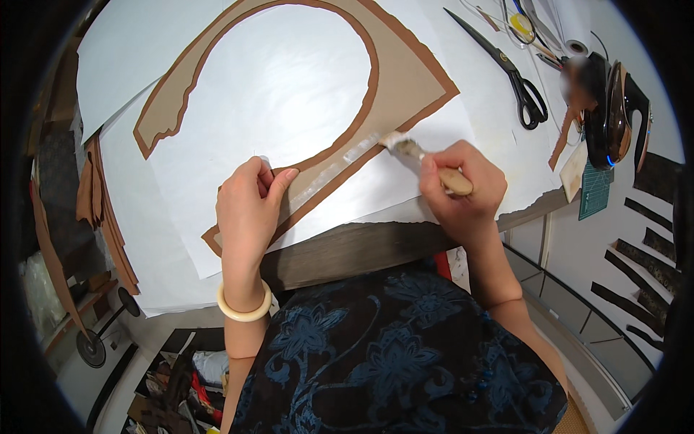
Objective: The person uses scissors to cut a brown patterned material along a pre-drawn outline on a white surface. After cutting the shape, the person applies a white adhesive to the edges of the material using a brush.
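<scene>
A large curved piece [408, 76], tan with a brown border, lies on white paper; it looks like leather backed with another material. My left hand [249, 199] is closed at its narrow lower arm, thumb and bent fingers gripping the inner edge. In my right hand [466, 184] is a brush [455, 181] with a pale wooden handle. Its bristles, coated in white paste, touch the strip near its outer border. A streak of whitish paste [322, 182] runs along the tan strip between my two hands.
Black-handled scissors [517, 76] lie at the far right, near an iron [614, 116] and a green cutting mat [596, 189]. Brown leather strips [105, 210] hang at the table's left edge. Dark strips [643, 260] are at the right. The worktable's dark edge [347, 253] is close to my body.
</scene>
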### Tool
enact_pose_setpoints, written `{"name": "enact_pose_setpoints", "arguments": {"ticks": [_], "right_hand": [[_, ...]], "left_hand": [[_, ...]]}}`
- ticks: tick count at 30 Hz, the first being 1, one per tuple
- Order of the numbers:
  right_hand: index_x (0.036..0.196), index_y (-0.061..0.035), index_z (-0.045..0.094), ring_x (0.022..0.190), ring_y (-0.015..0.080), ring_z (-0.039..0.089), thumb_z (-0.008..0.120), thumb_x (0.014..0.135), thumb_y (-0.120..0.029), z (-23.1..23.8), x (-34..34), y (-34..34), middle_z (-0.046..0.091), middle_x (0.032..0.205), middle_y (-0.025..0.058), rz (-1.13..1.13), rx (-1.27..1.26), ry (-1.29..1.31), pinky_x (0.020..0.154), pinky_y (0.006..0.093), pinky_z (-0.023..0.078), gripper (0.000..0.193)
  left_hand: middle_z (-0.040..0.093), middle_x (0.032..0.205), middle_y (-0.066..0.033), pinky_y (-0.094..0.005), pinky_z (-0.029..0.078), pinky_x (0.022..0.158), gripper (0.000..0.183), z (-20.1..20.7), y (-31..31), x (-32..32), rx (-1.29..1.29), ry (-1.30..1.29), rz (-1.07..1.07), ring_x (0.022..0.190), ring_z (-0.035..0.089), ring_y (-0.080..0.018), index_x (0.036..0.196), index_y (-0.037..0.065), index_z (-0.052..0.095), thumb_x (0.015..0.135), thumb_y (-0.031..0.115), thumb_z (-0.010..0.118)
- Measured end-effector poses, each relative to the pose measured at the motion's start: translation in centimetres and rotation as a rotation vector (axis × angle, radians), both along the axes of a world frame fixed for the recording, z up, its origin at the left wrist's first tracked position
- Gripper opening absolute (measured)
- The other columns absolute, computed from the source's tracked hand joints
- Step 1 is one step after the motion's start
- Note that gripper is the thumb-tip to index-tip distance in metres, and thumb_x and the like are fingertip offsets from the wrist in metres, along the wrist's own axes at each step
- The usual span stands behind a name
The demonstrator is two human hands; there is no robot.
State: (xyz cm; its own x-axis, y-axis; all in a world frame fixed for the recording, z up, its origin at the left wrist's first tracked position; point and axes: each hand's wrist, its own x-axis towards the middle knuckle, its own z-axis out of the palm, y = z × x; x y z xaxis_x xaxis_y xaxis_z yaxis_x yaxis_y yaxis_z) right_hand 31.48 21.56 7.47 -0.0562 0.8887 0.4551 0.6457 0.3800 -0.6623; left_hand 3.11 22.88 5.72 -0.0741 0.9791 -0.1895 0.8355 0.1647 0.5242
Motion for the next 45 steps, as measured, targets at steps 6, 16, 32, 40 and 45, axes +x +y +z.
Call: {"name": "enact_pose_setpoints", "arguments": {"ticks": [6,16,32,40,45], "right_hand": [[0.08,-0.0026,0.066,0.058,0.0227,0.065,0.08,0.083,0.0,0.4,1.0,0.4,0.065,0.071,0.0083,-0.025,-0.037,0.044,0.055,0.0321,0.051,0.015],[0.081,-0.003,0.066,0.057,0.022,0.063,0.08,0.084,-0.002,0.1,1.9,1.5,0.064,0.07,0.0076,0.016,-0.041,0.066,0.054,0.0319,0.049,0.014],[0.082,-0.0016,0.067,0.057,0.0095,0.056,0.079,0.088,-0.002,5.6,5.9,5.8,0.067,0.072,0.004,-0.049,0.118,0.06,0.054,0.0263,0.046,0.014],[0.089,-0.001,0.074,0.064,0.0087,0.064,0.078,0.098,-0.022,18.6,0.4,27.4,0.074,0.075,0.0023,0.104,0.532,0.078,0.062,0.0251,0.05,0.024],[0.092,0.0013,0.077,0.083,0.0405,0.075,0.072,0.092,-0.039,17.0,-1.4,44.7,0.077,0.087,0.0225,-0.138,0.412,-0.242,0.078,0.049,0.06,0.04]], "left_hand": [[0.054,0.059,-0.0082,-0.0358,0.042,0.055,0.045,0.1,0.1,0.1,-0.009,0.013,0.003,0.053,0.048,-0.0225,0.072,0.003,0.056,0.09,0.031,0.086],[0.053,0.057,-0.0077,-0.0351,0.041,0.054,0.044,0.2,0.1,0.0,0.006,0.002,-0.003,0.052,0.046,-0.0207,0.071,0.003,0.056,0.09,0.029,0.087],[0.065,0.071,-0.0206,-0.0476,0.05,0.062,0.04,1.0,-0.3,-0.1,-0.011,0.001,0.004,0.066,0.064,-0.0417,0.076,0.001,0.062,0.089,0.031,0.085],[0.064,0.065,-0.0159,-0.0434,0.048,0.059,0.045,1.6,-1.8,-1.9,0.007,-0.045,0.051,0.059,0.061,-0.0346,0.073,0.001,0.063,0.087,0.035,0.088],[0.065,0.066,-0.0156,-0.0438,0.049,0.06,0.045,1.6,-0.9,-0.9,0.013,-0.083,0.034,0.06,0.062,-0.0357,0.073,0.001,0.064,0.087,0.037,0.088]]}}
